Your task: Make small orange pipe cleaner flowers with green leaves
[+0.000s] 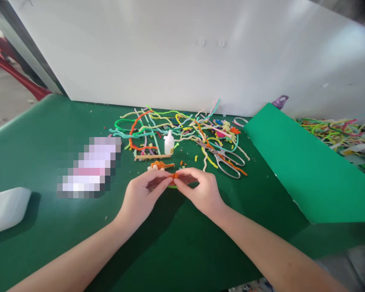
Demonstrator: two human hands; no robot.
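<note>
Hand, left (142,194): thumb and forefinger in a narrow pinch on an orange chenille piece (174,176).
Hand, right (204,190): same pinch, opposite side; presumably two-sided so so small a piece can be shaped without slipping.
Orange chenille piece: between the fingertips, above the desk (170,251); green bit (172,187) shows below, cannot tell if joined.
Orange bobbled cluster (158,164): on desk, just beyond left fingers.
Wooden stick (150,157): lies crosswise behind it, near the dropper bottle (169,146), which stands upright, probably for easy pickup.
Scissors (223,157): beyond right hand, blades apart, handles toward the person, likely for quick reach.
Chenille stems (136,126): loose tangle at back, seemingly kept off the working area.
Green board (316,166): far right.
</note>
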